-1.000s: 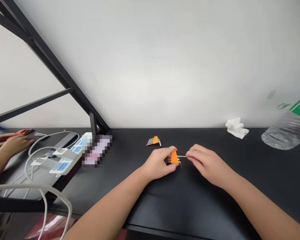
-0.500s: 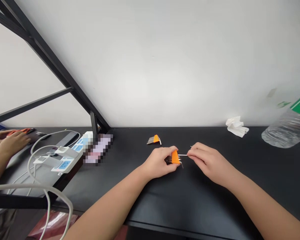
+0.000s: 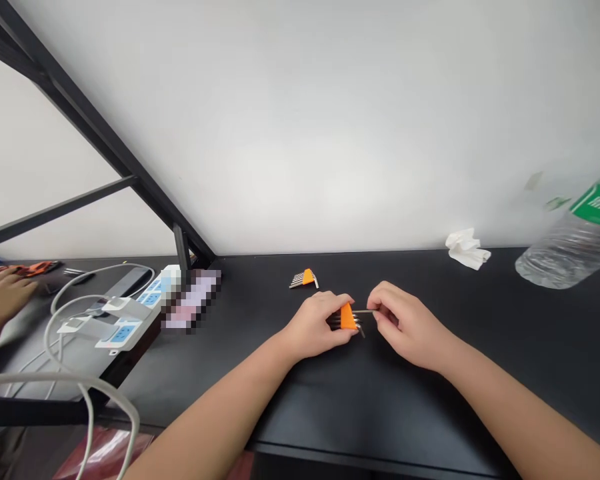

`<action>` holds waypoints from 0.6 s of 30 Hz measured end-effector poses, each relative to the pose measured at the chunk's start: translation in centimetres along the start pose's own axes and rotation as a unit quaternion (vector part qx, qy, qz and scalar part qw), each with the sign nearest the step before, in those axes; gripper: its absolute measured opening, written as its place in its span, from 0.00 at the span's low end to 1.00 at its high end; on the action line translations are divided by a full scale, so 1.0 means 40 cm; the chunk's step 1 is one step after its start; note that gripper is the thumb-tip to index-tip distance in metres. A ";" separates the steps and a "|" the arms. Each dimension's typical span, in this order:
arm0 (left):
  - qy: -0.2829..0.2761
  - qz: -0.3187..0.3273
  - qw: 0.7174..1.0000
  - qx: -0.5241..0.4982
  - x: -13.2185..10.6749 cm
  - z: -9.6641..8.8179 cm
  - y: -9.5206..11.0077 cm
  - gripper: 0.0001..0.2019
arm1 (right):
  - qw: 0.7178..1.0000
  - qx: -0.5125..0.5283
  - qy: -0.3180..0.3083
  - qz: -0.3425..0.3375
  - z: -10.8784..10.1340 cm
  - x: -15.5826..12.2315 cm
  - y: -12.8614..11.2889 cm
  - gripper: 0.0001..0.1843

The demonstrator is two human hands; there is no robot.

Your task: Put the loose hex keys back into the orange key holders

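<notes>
Between the thumb and fingers of my left hand [image 3: 317, 325] is an orange hex key holder [image 3: 348, 317] with several metal hex keys in it. One hex key [image 3: 363, 311] sticks out to the right of the holder, and my right hand [image 3: 405, 327] pinches its outer end. That end is partly hidden by the fingers. A second orange hex key set [image 3: 307, 277] lies on the black table [image 3: 370, 407] behind my left hand, its keys fanned to the left.
White crumpled tissue [image 3: 467, 249] and a clear bottle with a green label [image 3: 565, 247] stand by the wall. At left are a power strip [image 3: 153, 303] with white cables, a blurred-out flat item [image 3: 193, 300], a black metal frame [image 3: 153, 203] and another person's hand [image 3: 7, 293].
My right hand has turned slightly and its fingers have curled differently around the key's end. The view has shifted a little. My left hand keeps its hold on the orange holder.
</notes>
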State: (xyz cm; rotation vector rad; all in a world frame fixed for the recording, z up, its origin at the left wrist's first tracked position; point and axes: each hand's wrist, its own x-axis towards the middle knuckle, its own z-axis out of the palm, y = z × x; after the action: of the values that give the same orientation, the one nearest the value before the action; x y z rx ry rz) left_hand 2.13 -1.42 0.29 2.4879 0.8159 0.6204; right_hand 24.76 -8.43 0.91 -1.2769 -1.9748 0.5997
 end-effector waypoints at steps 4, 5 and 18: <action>-0.008 0.019 1.000 0.017 -0.004 0.001 -0.003 0.20 | 1.000 0.012 -0.026 0.003 -0.013 0.002 0.009 0.07; -0.010 0.026 0.999 0.021 -0.005 0.001 -0.003 0.20 | 0.999 0.012 -0.035 0.003 -0.019 0.002 0.011 0.07; -0.023 0.055 0.998 0.031 -0.003 0.005 0.023 0.08 | 0.972 0.199 -0.070 0.107 0.048 0.013 -0.003 0.06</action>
State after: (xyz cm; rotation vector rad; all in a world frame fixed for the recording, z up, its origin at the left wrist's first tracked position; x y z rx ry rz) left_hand 2.56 -2.20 0.59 2.6085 0.6940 0.5797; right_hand 23.08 -8.02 -0.12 -1.2237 -1.7185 1.1571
